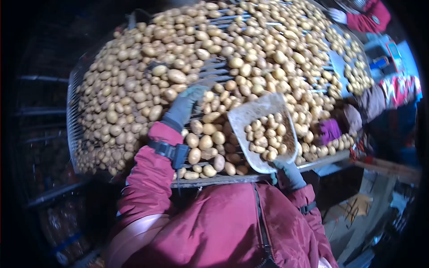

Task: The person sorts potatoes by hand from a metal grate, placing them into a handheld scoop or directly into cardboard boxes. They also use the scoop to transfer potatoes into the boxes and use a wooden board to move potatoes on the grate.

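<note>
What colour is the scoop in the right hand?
The scoop is greyish white, smeared with brown dirt inside; the head view shows it best.

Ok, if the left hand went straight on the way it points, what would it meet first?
Likely the potatoes just ahead of the left hand, though depth there is unclear.

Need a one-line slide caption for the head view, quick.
Gloved left hand among potatoes spread over slatted table; gloved right hand holding a potato-laden scoop.
</note>
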A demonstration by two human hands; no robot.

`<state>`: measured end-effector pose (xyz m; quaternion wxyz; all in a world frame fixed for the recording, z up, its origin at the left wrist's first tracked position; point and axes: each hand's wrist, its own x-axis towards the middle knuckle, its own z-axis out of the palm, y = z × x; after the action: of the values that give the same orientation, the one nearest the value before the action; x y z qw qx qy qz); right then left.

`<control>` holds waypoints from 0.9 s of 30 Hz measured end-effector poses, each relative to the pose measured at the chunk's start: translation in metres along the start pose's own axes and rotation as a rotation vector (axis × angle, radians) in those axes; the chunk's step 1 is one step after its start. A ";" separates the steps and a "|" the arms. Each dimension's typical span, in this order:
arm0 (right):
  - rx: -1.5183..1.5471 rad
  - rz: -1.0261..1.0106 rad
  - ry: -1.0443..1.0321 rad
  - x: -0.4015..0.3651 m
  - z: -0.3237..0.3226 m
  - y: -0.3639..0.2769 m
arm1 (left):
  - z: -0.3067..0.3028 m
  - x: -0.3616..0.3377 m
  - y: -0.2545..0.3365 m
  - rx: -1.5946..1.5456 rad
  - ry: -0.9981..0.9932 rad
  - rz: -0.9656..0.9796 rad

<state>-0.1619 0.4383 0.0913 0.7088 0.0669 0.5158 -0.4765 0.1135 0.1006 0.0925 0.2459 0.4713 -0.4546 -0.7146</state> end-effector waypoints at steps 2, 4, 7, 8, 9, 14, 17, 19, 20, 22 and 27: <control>0.031 -0.131 -0.005 0.009 0.004 0.010 | -0.003 0.008 -0.005 0.088 -0.048 0.056; -0.044 -0.127 0.011 0.003 0.010 0.005 | 0.006 0.011 -0.003 0.164 -0.059 0.109; -0.129 -0.153 0.105 -0.006 0.033 -0.003 | 0.030 0.006 0.021 0.058 -0.169 -0.023; -0.110 -0.201 0.121 0.000 0.028 0.007 | 0.039 0.009 0.019 0.053 -0.135 -0.055; -0.092 -0.248 0.137 0.008 0.021 0.019 | 0.040 0.017 0.012 0.027 -0.192 -0.059; 0.137 -0.257 0.159 -0.012 0.024 0.036 | 0.076 0.032 -0.003 -0.462 -0.713 -0.157; 0.216 -0.253 0.146 -0.029 0.020 0.037 | 0.088 0.021 0.002 -0.585 -0.844 -0.324; 0.194 -0.307 0.154 -0.035 0.012 0.043 | 0.100 -0.006 0.010 0.025 -0.512 -0.148; 0.211 -0.322 0.155 -0.038 0.009 0.046 | 0.107 -0.011 0.008 0.174 -0.511 -0.223; 0.217 -0.376 0.171 -0.048 0.000 0.051 | 0.123 -0.018 -0.004 0.602 -0.595 -0.098; 0.066 -0.556 0.181 -0.064 -0.041 0.083 | 0.169 -0.036 -0.066 0.776 -0.839 0.064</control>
<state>-0.1283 0.5453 0.0906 0.4997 -0.0120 0.5597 -0.6610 -0.0170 0.2303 0.0745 -0.1252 0.1890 -0.7563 -0.6137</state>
